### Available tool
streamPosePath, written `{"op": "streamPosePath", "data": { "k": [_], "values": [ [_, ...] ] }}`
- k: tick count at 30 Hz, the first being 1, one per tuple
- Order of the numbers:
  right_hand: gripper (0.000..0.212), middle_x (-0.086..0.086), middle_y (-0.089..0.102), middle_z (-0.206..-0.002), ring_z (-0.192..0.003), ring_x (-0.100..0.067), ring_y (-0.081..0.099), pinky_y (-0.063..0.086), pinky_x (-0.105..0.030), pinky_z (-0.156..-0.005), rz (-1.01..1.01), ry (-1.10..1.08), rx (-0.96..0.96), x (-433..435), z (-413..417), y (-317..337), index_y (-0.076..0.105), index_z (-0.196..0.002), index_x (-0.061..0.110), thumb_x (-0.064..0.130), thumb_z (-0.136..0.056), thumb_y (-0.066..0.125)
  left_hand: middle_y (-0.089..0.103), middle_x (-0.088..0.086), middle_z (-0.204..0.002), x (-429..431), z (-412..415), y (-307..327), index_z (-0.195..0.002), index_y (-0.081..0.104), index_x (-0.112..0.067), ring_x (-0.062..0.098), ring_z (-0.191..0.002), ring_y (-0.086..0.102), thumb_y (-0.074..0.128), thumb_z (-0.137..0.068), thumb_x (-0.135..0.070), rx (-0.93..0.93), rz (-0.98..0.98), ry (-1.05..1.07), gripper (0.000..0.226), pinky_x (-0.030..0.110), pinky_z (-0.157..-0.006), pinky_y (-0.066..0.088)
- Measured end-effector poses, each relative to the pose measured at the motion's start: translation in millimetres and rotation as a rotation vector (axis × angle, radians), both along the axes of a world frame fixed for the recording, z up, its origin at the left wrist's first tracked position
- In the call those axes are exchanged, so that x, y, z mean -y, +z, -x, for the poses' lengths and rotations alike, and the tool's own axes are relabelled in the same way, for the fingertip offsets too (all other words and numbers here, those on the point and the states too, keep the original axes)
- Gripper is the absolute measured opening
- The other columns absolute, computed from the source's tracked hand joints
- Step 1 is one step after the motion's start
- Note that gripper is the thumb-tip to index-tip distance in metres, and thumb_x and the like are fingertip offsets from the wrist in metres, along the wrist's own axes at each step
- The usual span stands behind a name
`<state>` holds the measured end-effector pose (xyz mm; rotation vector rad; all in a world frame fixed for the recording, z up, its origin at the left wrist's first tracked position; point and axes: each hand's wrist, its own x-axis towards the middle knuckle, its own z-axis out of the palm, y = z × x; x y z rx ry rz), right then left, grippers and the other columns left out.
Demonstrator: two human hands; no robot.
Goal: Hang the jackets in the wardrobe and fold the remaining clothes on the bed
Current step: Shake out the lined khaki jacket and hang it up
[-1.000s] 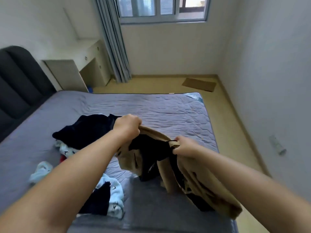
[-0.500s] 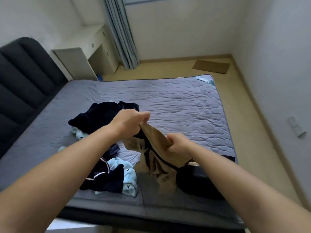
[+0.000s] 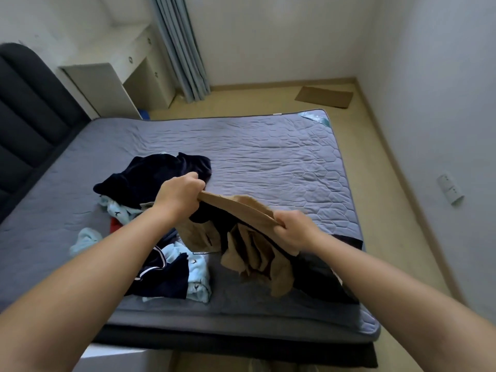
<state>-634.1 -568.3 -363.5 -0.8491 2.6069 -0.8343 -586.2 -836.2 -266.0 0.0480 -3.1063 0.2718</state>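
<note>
Much of the tan jacket (image 3: 239, 209) is hanging over the bed (image 3: 268, 157); I am seeing the left hand (image 3: 178, 196) and right hand (image 3: 294, 230) clenching its upper edge.

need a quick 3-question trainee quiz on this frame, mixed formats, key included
1. True or false: the left hand and right hand both grip the tan garment over the bed.
2. Where does the flat cardboard lie? A) on the mattress B) on the floor C) on the desk
3. Fill in: the navy garment lies on the bed just beyond the ___ hand.
Key: 1 true; 2 B; 3 left.
</note>
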Motion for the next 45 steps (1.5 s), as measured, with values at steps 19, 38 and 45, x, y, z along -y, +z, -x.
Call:
{"op": "streamPosePath", "data": {
  "k": [19,38,45],
  "values": [
    [0.066,-0.010,0.044,-0.117,-0.097,-0.037,0.058,0.052,-0.033,-0.045,-0.245,-0.222,0.315,-29.7,-5.9,2.9,0.043,-0.136,0.025,-0.010,-0.081,0.038,0.058,0.000,-0.091,-41.3,-20.0,-47.7,-0.087,0.040,-0.023,0.025,-0.088,0.052,0.047,-0.082,-0.005,0.201,0.042,-0.109,0.020,0.032,-0.060,0.029],
    [0.034,-0.004,0.059,-0.089,-0.081,-0.019,0.054,0.043,-0.032,-0.076,0.043,-0.101,0.302,-67.6,29.4,67.6,0.058,-0.091,0.009,0.038,-0.098,0.044,0.067,-0.008,-0.086,-36.5,-8.2,-11.7,-0.089,0.064,-0.024,0.008,-0.080,0.062,0.034,-0.096,-0.052,0.331,-1.351,0.320,0.042,0.021,-0.077,0.044],
    [0.023,0.000,0.061,-0.082,-0.075,-0.014,0.052,0.040,-0.023,-0.064,-0.379,0.158,0.216,-68.1,22.4,65.1,0.070,-0.104,0.015,0.009,-0.085,0.058,0.060,-0.006,-0.076,-30.6,-11.6,-5.0,-0.079,0.066,-0.025,0.016,-0.074,0.057,0.066,-0.077,-0.023,0.769,-0.796,0.095,0.003,0.031,-0.073,0.046]
  ]
}}
